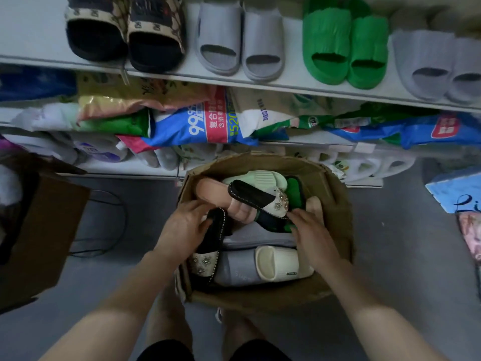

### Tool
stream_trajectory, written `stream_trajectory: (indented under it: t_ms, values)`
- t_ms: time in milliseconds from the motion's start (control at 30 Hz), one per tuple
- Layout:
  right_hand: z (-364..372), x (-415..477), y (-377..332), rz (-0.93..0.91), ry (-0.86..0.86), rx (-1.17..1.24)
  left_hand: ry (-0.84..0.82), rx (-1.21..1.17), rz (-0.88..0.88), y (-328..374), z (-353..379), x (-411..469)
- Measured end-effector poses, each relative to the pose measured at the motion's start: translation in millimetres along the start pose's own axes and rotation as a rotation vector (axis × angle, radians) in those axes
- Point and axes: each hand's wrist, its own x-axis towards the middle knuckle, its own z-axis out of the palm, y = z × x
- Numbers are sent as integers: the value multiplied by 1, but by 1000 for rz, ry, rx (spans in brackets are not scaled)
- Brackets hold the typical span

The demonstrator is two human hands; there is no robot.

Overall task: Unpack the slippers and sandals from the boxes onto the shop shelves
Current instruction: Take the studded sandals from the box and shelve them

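1. The left hand [182, 227] reaches into the open brown cardboard box [335, 204] on the grey floor [403, 243]; its fingers [194, 208] are curled around the heel end of a black flat sandal with a white jewelled toe band [208, 246], grasping it by its stitched edge.
2. That sandal runs from those fingers back toward the person, its jewelled band at the box's near left corner.
3. The right hand [312, 234] is also inside the box, its fingers [295, 217] touching the toe end of the matching second black jewelled sandal [256, 198]; whether they are clenched on it or only resting against it I cannot tell.
4. Beyond both sets of fingers lie a pink rubber slide [216, 191], a pale green ribbed slide [256, 177] and a bright green slipper [295, 191], under and beside the second sandal.
5. Between the hands and nearer the person lie a grey slide [236, 267] and a cream slide [278, 261], side by side.
6. Well above the fingers, the white top shelf [33, 29] holds a black-and-beige patterned pair [125, 29], a light grey pair [239, 40], a green chunky pair [346, 45] and another grey pair [437, 66].
7. The shelf below holds coloured plastic packets [197, 123].
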Motion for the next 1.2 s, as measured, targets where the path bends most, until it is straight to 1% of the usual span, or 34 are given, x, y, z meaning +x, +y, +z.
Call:
stream_trajectory:
  t_ms: [100,200,267,300,367,433,500,567,633,667,700,767,833,900,933,1000,1067,1133,1200]
  values:
    - [38,-21,22,75,-266,-7,-71,-16,-49,11,38,-12]
    - [74,-34,30,195,-418,-6,-161,-25,-126,14,68,-23]
    - [96,-35,31,385,-461,-3,-199,-18,-151,14,84,-28]
    - [106,-33,31,517,-477,71,-215,-13,-154,14,91,-28]
    - [123,-29,30,757,-451,308,-252,1,-147,16,102,-24]
    - [134,-26,32,864,-397,472,-269,21,-111,18,110,-14]
    - [133,-27,36,839,-370,471,-262,25,-46,22,115,4]
    - [113,-29,34,804,-333,449,-225,31,30,29,119,28]
    - [88,-34,31,769,-247,468,-178,46,81,38,125,56]
    - [77,-38,30,746,-194,529,-174,52,94,41,130,70]
    - [68,-41,29,723,-153,620,-201,53,91,45,135,84]
    - [52,-48,31,682,-134,779,-306,57,69,56,151,109]
    - [49,-56,35,660,-109,846,-434,44,20,70,169,125]
    - [52,-64,40,692,-105,876,-542,26,-92,80,186,133]
    - [52,-68,39,714,-110,903,-559,36,-135,83,192,135]
    - [55,-77,39,730,-85,935,-552,86,-154,85,196,135]
    - [56,-83,39,763,-18,963,-537,134,-88,82,188,129]
    - [50,-85,36,841,3,1002,-514,175,23,72,171,114]
    - [42,-85,35,849,37,1025,-442,131,164,57,148,93]
